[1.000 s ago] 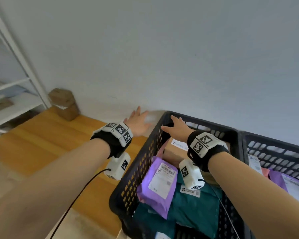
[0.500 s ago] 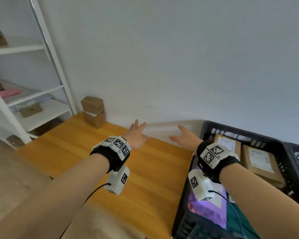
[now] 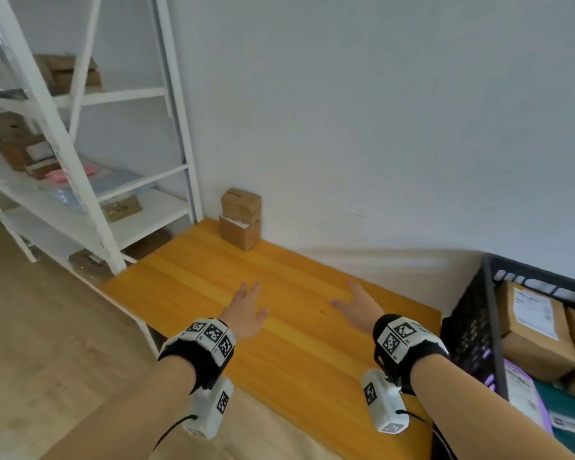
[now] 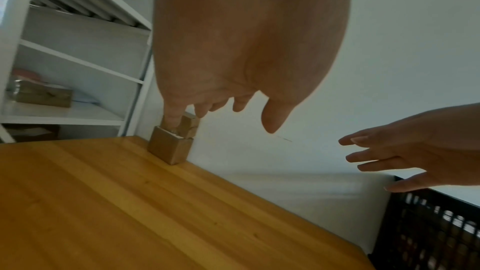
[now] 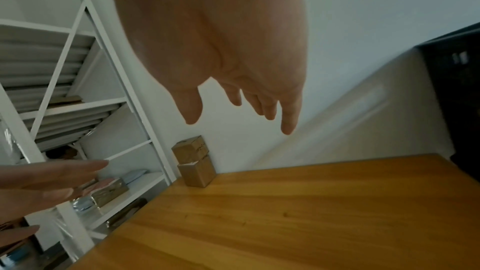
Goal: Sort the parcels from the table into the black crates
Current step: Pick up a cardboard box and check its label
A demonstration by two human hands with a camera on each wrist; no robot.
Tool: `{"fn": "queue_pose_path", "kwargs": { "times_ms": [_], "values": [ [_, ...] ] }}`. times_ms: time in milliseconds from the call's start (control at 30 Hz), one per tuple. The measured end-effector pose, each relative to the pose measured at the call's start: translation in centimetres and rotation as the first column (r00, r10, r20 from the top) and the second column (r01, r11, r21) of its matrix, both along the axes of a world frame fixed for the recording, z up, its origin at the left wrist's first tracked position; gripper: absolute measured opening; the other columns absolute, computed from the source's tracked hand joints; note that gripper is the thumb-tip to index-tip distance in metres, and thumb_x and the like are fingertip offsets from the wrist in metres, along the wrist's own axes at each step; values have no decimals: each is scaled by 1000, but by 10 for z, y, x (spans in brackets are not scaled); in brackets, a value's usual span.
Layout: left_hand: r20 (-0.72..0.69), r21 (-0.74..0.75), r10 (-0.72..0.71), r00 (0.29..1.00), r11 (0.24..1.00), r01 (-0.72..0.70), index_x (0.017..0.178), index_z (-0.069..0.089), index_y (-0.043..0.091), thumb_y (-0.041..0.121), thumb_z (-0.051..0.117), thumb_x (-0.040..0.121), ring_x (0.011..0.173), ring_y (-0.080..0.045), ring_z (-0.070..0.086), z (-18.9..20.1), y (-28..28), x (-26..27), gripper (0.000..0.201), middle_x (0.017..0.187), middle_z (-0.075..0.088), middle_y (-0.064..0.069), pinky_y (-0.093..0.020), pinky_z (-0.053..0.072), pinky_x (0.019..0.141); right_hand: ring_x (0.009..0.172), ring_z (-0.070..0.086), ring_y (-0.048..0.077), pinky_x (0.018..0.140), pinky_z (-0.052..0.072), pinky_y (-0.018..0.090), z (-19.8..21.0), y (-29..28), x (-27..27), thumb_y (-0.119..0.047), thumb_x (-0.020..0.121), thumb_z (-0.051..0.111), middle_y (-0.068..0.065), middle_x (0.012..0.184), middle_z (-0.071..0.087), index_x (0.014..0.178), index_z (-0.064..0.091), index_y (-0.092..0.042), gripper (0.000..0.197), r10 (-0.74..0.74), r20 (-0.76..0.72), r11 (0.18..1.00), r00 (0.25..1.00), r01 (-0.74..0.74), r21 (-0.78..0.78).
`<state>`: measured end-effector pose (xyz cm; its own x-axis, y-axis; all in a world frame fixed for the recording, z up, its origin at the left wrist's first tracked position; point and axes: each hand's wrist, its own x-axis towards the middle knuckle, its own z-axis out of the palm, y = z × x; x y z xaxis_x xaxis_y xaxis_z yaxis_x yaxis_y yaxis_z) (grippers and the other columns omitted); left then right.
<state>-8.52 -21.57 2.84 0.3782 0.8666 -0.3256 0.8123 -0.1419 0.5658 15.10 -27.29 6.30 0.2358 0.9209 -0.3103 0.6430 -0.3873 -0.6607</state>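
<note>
Head view: the person's gaze has swung away from the black slatted plastic crate (image 3: 478, 327), which a second ago filled the lower frame and now sits only at the table's right edge, with brown cardboard parcels and a purple mailer bag already inside. Both hands have come off the crate rim and now hang above the orange wooden table (image 3: 279, 360). The left hand (image 3: 246, 313) and the right hand (image 3: 357, 308) have fingers spread and straight, holding nothing. The remaining two small brown cardboard boxes (image 3: 240, 219), stacked one on the other, stand at the table's far left corner against the white wall, well apart from both hands. This suggests the last drop is finished and the reach for the stack is starting.

Left wrist view: the palm is loose and empty; the stacked boxes lie straight ahead at the far corner.

Right wrist view: fingers extended, nothing held; a white metal shelving rack (image 5: 85, 98) stands beyond the table's left edge.
</note>
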Motion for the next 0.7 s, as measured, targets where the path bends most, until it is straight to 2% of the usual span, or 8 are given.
{"fn": "queue_pose_path", "kwargs": {
  "times_ms": [133, 233, 400, 533, 600, 700],
  "values": [
    [40, -4, 53, 998, 999, -53, 152, -2, 25, 34, 44, 99, 147, -22, -3, -15, 27, -40, 71, 158, -16, -2, -43, 25, 115, 138, 34, 30, 107, 38, 38, -13, 44, -35, -33, 97, 51, 8, 157, 21, 152, 11, -19, 70, -11, -25, 1000, 1000, 11, 7],
    [23, -9, 105, 994, 995, -104, 152, -2, 24, 33, 44, 99, 147, -23, 4, -19, 59, -65, 71, 158, -14, -2, -42, 27, 114, 137, 35, 30, 102, 39, 36, -22, 84, -58, -32, 99, 49, 9, 156, 23, 153, 10, -17, 68, -2, -37, 1000, 999, 2, 6],
    [-1, 1, 122, 993, 993, -122, 152, 1, 21, 31, 44, 99, 146, -22, 13, -23, 121, -96, 69, 159, -9, -2, -39, 30, 113, 140, 30, 29, 108, 34, 39, -35, 167, -86, -33, 98, 49, 8, 157, 21, 153, 10, -16, 69, -9, -95, 999, 995, 12, 41],
    [-53, -34, 104, 993, 994, -106, 152, 0, 21, 30, 44, 100, 145, -24, 17, -23, 171, -114, 69, 159, -10, -3, -37, 29, 112, 132, 42, 31, 104, 42, 42, -43, 227, -100, -33, 97, 51, 12, 152, 32, 152, 14, -19, 68, -72, -151, 996, 986, 78, 35],
    [-55, -32, 111, 992, 993, -113, 152, -1, 21, 30, 43, 100, 146, -24, 15, -22, 197, -122, 69, 159, -9, -3, -38, 25, 114, 135, 38, 31, 103, 39, 39, -49, 253, -107, -30, 98, 50, 11, 153, 30, 152, 16, -17, 66, -95, -173, 994, 980, 104, 39],
    [-15, -19, 152, 988, 988, -152, 152, 5, 19, 28, 44, 100, 145, -23, 18, -24, 231, -133, 66, 160, 0, -3, -38, 24, 115, 140, 31, 29, 107, 34, 40, -60, 288, -117, -30, 99, 47, 9, 155, 26, 152, 18, -16, 62, -120, -177, 990, 977, 130, 47]
  ]
}}
